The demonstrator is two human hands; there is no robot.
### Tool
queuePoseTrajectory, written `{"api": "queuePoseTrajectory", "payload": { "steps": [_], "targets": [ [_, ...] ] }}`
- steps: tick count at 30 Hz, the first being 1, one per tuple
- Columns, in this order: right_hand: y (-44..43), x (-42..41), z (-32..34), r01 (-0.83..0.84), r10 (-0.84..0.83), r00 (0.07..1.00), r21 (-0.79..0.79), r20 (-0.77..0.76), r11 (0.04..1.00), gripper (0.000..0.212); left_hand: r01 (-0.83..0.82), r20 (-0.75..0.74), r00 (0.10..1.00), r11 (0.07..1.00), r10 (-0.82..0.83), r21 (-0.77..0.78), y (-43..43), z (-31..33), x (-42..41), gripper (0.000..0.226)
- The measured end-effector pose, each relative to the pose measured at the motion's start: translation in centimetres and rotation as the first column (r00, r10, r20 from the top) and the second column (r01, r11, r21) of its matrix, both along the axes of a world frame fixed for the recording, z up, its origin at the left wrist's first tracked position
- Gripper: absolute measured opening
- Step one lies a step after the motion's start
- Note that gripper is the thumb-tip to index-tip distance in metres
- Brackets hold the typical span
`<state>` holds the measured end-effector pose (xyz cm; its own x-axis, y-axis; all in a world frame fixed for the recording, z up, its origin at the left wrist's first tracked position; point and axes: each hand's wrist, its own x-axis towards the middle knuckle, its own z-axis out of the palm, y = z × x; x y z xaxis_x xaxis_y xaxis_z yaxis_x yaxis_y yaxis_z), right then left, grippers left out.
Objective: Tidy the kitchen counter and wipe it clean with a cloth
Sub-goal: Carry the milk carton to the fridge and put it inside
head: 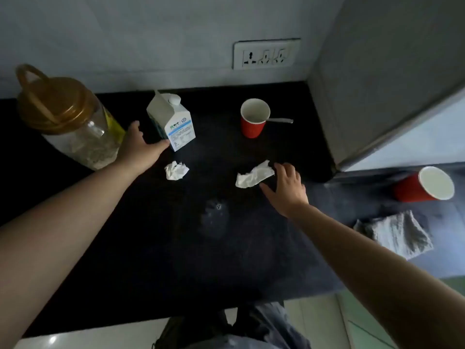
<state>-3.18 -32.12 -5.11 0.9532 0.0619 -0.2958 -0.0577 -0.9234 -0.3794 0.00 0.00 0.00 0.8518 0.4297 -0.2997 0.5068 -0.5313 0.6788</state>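
- From the head camera we look down on a dark counter set against a pale wall with a socket plate.
- Our left hand is spread open beside the white milk carton; the thumb touches the carton's lower front corner, and the fingers reach round its shaded left side, where we cannot tell whether they press on it.
- The carton stands upright, its screw cap on top, near the back of the counter.
- Behind our left forearm stands a big clear jar with a brown handled lid, just beside the carton's left.
- A small crumpled tissue lies just in front of the carton, apart from the left hand.
- Our right hand hovers open, fingers fanned, with the fingertips at the right end of a longer crumpled tissue; nothing is gripped.
- An upright red cup stands behind that tissue, with a spoon sticking out to the right behind it.
- A second red cup lies on its side on the lighter stretch of counter to the right, mouth towards us.
- The grey folded cloth lies in front of that tipped cup, well apart from both hands.
- A grey appliance side rises at the right.
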Motion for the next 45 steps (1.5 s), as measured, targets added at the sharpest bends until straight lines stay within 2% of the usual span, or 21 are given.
{"api": "queuePoseTrajectory", "payload": {
  "steps": [5, 10, 14, 21, 24, 29, 32, 35, 37, 41, 45],
  "targets": [
    [-0.9, 0.2, -1.1, -0.120, 0.122, 0.993, -0.104, 0.008, 0.987, 0.070, -0.058, 0.098, 0.993, 0.998, 0.061, -0.033, 0.2, -1.2, 3.1, 0.098],
    [-2.1, -0.5, -2.2, -0.222, 0.226, 0.973, -0.109, 0.033, 0.969, 0.069, -0.039, 0.127, 0.991, 0.998, 0.044, -0.046, 0.1, -2.5, 4.4, 0.087],
    [-2.4, -0.5, -2.9, -0.224, 0.231, 0.971, -0.096, 0.063, 0.970, 0.068, -0.051, 0.164, 0.985, 0.998, 0.057, -0.041, -0.4, -2.6, 4.8, 0.078],
    [-2.5, -0.6, -3.0, -0.228, 0.235, 0.970, -0.099, 0.064, 0.969, 0.068, -0.066, 0.343, 0.938, 0.996, 0.044, 0.054, -2.6, -0.4, 4.1, 0.074],
    [-2.7, -0.5, -3.1, -0.231, 0.237, 0.969, -0.088, 0.066, 0.969, 0.068, -0.083, 0.383, 0.920, 0.997, 0.079, -0.006, -4.3, 1.0, 2.5, 0.065],
    [-2.8, -0.7, -3.0, -0.259, 0.266, 0.962, -0.093, 0.067, 0.961, 0.067, -0.178, 0.362, 0.912, 0.981, 0.195, -0.078, -7.7, 1.8, -3.0, 0.068],
    [-2.8, -0.6, -2.7, -0.274, 0.280, 0.959, -0.095, 0.052, 0.957, 0.066, -0.315, 0.374, 0.856, 0.934, 0.357, -0.169, -10.8, 2.2, -6.8, 0.061],
    [-3.1, -0.4, -2.0, -0.311, 0.314, 0.949, -0.098, 0.022, 0.945, 0.066, -0.378, 0.388, 0.792, 0.878, 0.471, -0.293, -13.4, 2.8, -10.6, 0.050],
    [-3.3, -0.8, -1.1, -0.325, 0.327, 0.945, -0.055, 0.020, 0.944, 0.067, -0.398, 0.379, 0.783, 0.866, 0.493, -0.303, -14.1, 2.9, -13.2, 0.052],
    [-4.1, -4.6, 1.5, -0.365, 0.365, 0.931, 0.137, 0.032, 0.921, 0.064, -0.446, 0.305, 0.811, 0.865, 0.499, -0.230, -14.6, 2.8, -18.7, 0.063],
    [-4.7, -10.6, 3.8, -0.422, 0.460, 0.885, 0.289, -0.076, 0.859, 0.054, -0.444, 0.289, 0.820, 0.868, 0.493, -0.222, -15.7, 3.2, -25.0, 0.062]
  ]
}}
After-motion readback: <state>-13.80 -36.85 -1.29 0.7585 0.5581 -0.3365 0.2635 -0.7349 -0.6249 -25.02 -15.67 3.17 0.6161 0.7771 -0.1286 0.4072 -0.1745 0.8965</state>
